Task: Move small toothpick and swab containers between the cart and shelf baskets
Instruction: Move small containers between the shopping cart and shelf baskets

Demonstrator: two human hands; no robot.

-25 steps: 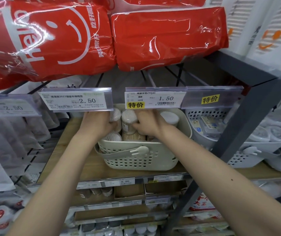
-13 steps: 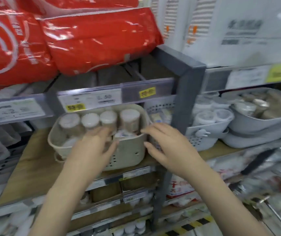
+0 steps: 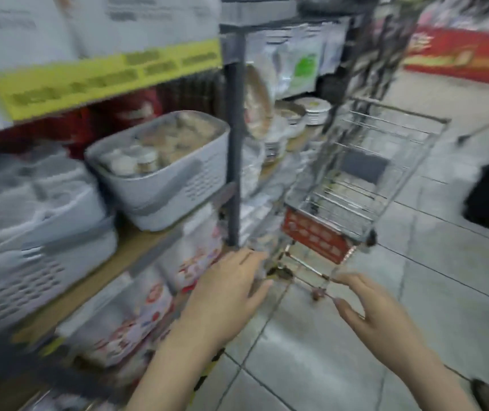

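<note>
Grey floor tiles (image 3: 341, 366) are seen beneath a wire cart (image 3: 355, 185) parked beside the shelf (image 3: 154, 244). On the shelf, a basket (image 3: 172, 185) filled with small containers (image 3: 148, 161) is seen. Both hands are held out toward the cart, nothing gripped: left hand (image 3: 228, 289) and right hand (image 3: 376, 312) with fingers spread apart.

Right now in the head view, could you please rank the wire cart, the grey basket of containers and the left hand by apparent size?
1. wire cart
2. grey basket, only slightly smaller in the frame, so that order is unsure
3. left hand, smallest despite being nearest the camera
</note>
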